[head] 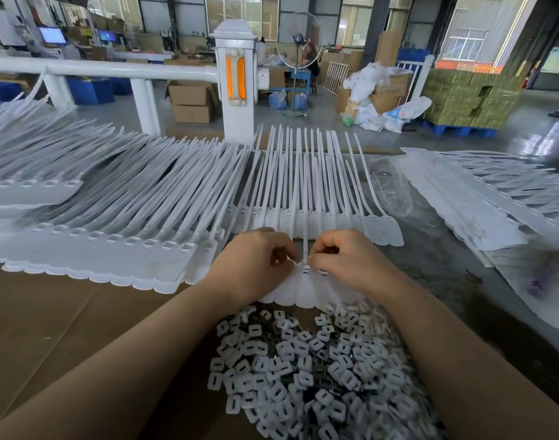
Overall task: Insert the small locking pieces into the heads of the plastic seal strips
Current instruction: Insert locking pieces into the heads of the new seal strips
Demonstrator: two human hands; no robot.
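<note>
A joined row of white plastic seal strips [303, 290] lies at the table's middle, tails pointing away. My left hand [256, 258] has curled fingers and pinches at the strip heads from the left. My right hand [341, 255] pinches at the head of one strip [305, 217] from the right; whether a locking piece is between its fingertips is hidden. A heap of small white locking pieces [306, 366], square with a slot, lies on the cardboard between my forearms.
Large banks of seal strips [113, 198] fill the left of the table, more strips [481, 198] lie stacked at the right. A clear plastic bag [389, 185] sits behind. A white railing post [235, 81] stands beyond the table; boxes and a pallet farther off.
</note>
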